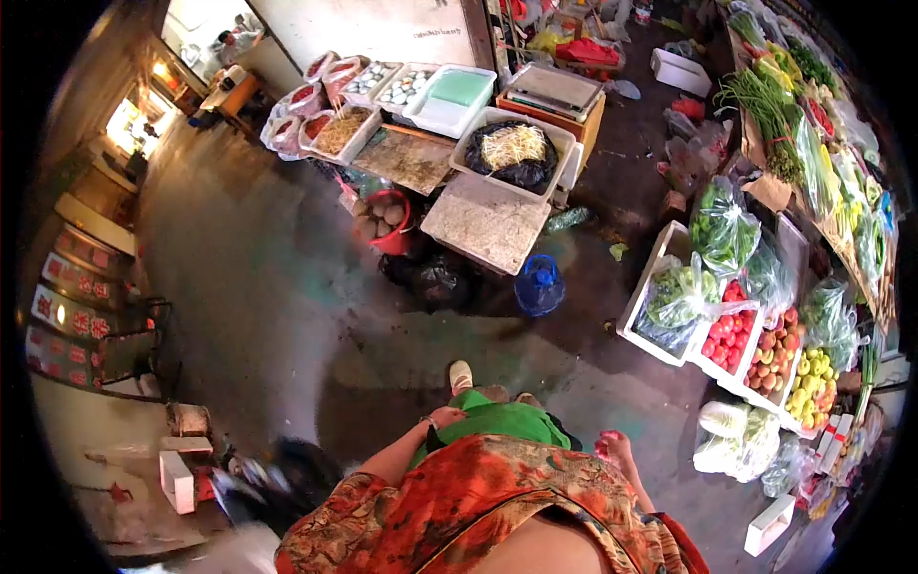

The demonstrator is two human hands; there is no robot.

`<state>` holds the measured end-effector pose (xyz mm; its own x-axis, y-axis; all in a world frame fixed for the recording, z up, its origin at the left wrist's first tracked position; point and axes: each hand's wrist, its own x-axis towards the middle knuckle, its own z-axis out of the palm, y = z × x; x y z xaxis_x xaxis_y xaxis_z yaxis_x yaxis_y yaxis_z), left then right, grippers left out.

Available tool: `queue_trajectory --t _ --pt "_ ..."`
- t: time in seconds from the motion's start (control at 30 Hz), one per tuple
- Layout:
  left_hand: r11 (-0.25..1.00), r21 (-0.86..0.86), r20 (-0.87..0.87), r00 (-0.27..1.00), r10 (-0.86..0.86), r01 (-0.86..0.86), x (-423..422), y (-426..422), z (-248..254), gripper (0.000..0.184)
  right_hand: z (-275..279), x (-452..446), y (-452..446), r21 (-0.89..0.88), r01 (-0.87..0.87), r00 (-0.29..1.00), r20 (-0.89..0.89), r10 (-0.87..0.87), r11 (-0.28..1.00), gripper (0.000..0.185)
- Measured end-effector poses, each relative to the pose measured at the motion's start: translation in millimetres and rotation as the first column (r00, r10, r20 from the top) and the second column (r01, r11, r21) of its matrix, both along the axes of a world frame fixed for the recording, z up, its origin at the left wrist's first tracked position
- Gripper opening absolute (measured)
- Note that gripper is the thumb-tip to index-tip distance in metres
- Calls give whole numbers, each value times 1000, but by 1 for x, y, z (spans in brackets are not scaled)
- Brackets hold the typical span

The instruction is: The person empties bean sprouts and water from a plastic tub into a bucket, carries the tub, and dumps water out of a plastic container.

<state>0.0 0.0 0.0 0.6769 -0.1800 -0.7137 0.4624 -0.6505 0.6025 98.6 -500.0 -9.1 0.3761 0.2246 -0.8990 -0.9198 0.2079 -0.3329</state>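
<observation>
My left hand [447,417] is at the edge of a bright green cloth [507,421] at my waist, below the patterned orange and red top [478,488]. Its fingers are too small and partly hidden to make out. My right hand [614,446] hangs out to the side, apart from the cloth, with loosely bent fingers and nothing visible in them. One light shoe [461,376] shows ahead of me on the dark floor. The nearest goods on the right are bagged pale cabbages [727,421] and a white box of tomatoes [729,335].
Ahead stand a tray of bean sprouts [516,148], a worn board [488,222], a red bucket of round brown produce [387,220] and a blue water jug [540,285]. Bundled greens [765,115] and a box of green-yellow fruit [813,378] line the right. White foam boxes [177,481] stand at left.
</observation>
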Motion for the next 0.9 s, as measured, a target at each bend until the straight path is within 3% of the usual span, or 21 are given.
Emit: queue_trajectory --t 0.07,0.1,0.17,0.27,0.47,0.7,0.77,0.9 --pt "999 -16 25 999 28 -28 1 0 7 37 24 1 15 -183 -82 984 144 109 980 12" --pt "999 -18 16 1000 27 -27 -7 -2 4 37 26 -4 13 -184 -82 985 135 108 979 12" --pt "1000 9 97 995 23 -24 -9 -3 -4 35 27 -2 15 -303 -217 936 205 285 928 9" --pt "998 -6 61 996 64 -64 -8 -2 5 33 33 -4 20 -260 -122 979 126 159 958 18" --pt "996 -78 143 988 60 -49 -14 1 -11 34 26 -6 18 -251 -187 968 121 222 950 18" --pt "997 -44 67 995 67 -64 -11 -1 6 34 28 -9 24 -262 -200 962 132 240 944 19" --pt "992 -94 39 995 91 -87 -11 -1 5 34 44 -9 34 -306 -100 981 129 146 947 12" --pt "998 -49 123 991 44 -38 -14 -3 6 33 40 -11 34 -315 -89 980 140 139 945 13"
